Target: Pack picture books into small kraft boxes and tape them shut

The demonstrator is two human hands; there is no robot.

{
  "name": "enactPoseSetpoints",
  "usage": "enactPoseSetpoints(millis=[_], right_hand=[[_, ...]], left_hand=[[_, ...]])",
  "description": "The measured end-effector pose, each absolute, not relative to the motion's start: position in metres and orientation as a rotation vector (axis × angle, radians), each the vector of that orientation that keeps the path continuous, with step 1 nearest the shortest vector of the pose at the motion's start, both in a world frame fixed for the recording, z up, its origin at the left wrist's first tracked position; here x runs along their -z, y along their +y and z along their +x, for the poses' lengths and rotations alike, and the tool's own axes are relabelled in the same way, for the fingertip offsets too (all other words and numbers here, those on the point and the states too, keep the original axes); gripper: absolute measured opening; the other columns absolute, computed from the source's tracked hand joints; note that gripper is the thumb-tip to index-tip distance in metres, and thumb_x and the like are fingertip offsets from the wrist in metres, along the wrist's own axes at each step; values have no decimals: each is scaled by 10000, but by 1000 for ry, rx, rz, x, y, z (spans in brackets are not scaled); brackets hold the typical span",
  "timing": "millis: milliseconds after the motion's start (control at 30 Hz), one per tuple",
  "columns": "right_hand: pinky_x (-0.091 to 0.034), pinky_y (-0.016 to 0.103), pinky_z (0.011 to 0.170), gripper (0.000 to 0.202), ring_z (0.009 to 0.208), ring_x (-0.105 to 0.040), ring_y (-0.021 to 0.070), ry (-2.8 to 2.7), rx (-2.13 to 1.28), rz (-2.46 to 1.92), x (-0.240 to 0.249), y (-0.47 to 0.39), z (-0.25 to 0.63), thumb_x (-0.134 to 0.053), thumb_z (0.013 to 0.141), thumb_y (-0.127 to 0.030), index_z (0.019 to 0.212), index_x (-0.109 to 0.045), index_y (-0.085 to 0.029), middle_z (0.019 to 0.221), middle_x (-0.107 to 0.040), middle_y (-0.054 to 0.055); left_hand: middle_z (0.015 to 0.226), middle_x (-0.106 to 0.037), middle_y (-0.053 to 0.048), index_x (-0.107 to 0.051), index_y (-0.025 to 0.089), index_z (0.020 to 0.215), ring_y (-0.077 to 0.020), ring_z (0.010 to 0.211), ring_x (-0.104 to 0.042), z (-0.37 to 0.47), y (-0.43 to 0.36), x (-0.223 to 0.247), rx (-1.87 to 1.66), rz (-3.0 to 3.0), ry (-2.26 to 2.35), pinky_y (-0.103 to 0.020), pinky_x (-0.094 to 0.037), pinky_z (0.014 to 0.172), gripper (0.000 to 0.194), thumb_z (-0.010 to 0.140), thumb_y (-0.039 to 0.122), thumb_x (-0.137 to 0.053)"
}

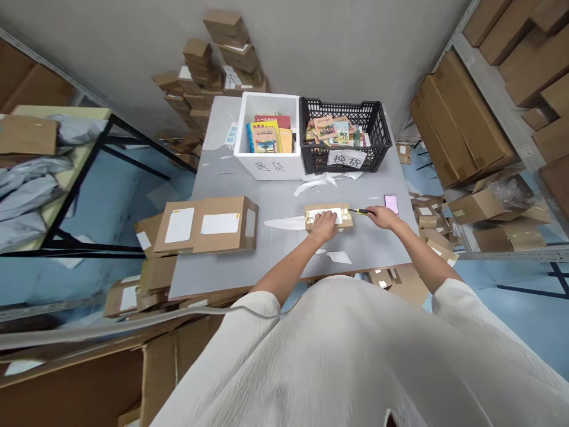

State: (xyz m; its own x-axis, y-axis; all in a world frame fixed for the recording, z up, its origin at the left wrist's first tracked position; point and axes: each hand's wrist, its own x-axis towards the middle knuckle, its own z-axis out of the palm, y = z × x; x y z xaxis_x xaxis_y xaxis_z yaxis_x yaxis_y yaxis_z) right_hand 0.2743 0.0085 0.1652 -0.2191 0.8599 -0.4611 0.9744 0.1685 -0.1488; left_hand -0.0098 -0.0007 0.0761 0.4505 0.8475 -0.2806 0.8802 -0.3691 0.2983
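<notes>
A small cardboard box (347, 225) is set on the grey table (284, 261), just in front of the person, with a white label (338, 217) on its top and shiny tape (345, 213) near its end. It is steadied by the left hand (324, 226), which is laid over the label from the near side; the fingers are not seen to be wrapped around the box, and whether the thumb is hooked over an edge cannot be told. A slim yellow-and-black knife (361, 212) is gripped by the right hand (379, 216), the fingers being closed on its handle and its tip brought to the box's right end; whether the cardboard is touched cannot be made out. The box is judged stiff-walled and fairly light, though its contents are hidden; it could be slid easily on the smooth table, so firm pressure from above seems needed. The tape and label may be slippery, so the box would best be lifted by its bare sides, with both palms. The knife is thin and probably sharp, and should be held only by the handle. Near the right hand, a phone (392, 204) is laid on the table.
</notes>
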Motion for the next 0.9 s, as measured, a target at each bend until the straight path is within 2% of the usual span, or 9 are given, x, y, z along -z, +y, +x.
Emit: enactPoseSetpoints(millis=[133, 233, 467, 600, 700, 900], right_hand=[[-528, 336, 933, 490, 1224, -748, 306, 2161, 688, 1796, -158, 2, 282, -413, 1166, -325, 1539, -723, -252, 1434, -807, 103], [-526, 329, 904, 480, 1210, -756, 306, 2137, 728, 1809, -155, -1, 288, -418, 1171, -323, 1529, -726, -243, 1419, -814, 107], [-530, 335, 870, 468, 1192, -760, 318, 2107, 792, 1860, -147, 1, 292, -434, 1167, -348, 1502, -728, -205, 1367, -827, 132], [-523, 323, 843, 462, 1123, -768, 306, 2115, 832, 1893, -141, 5, 292, -457, 1165, -360, 1496, -730, -188, 1309, -840, 134], [-509, 298, 835, 441, 1094, -767, 281, 2170, 875, 1851, -135, 7, 293, -473, 1165, -345, 1468, -759, -201, 1286, -848, 112], [-500, 309, 864, 445, 1092, -765, 279, 2259, 898, 1705, -127, 14, 294, -475, 1173, -340, 1480, -771, -213, 1317, -847, 110]], left_hand=[[1516, -645, -203, -627, 192, 1441, -398, 1444, -582, -3, 15, -75, 203, 2305, 1410, -510, -403, 1251, 500, 988, 348, -772], [1507, -657, -206, -631, 182, 1430, -394, 1466, -574, -1, 21, -72, 241, 2279, 1425, -499, -392, 1242, 453, 1015, 321, -747], [1578, -558, -185, -613, 230, 1440, -405, 1540, -474, 0, 27, -60, 296, 2174, 1466, -533, -350, 1252, 623, 909, 402, -890], [1584, -536, -196, -583, 213, 1461, -400, 1515, -478, 1, 21, -62, 233, 2264, 1450, -511, -365, 1251, 663, 898, 362, -902], [1597, -538, -225, -537, 200, 1511, -425, 1517, -501, 2, 17, -68, 233, 2297, 1458, -544, -348, 1285, 717, 914, 359, -900], [1599, -562, -192, -515, 264, 1526, -403, 1508, -553, -6, 18, -77, 363, 2340, 1433, -560, -344, 1301, 731, 902, 259, -895]])
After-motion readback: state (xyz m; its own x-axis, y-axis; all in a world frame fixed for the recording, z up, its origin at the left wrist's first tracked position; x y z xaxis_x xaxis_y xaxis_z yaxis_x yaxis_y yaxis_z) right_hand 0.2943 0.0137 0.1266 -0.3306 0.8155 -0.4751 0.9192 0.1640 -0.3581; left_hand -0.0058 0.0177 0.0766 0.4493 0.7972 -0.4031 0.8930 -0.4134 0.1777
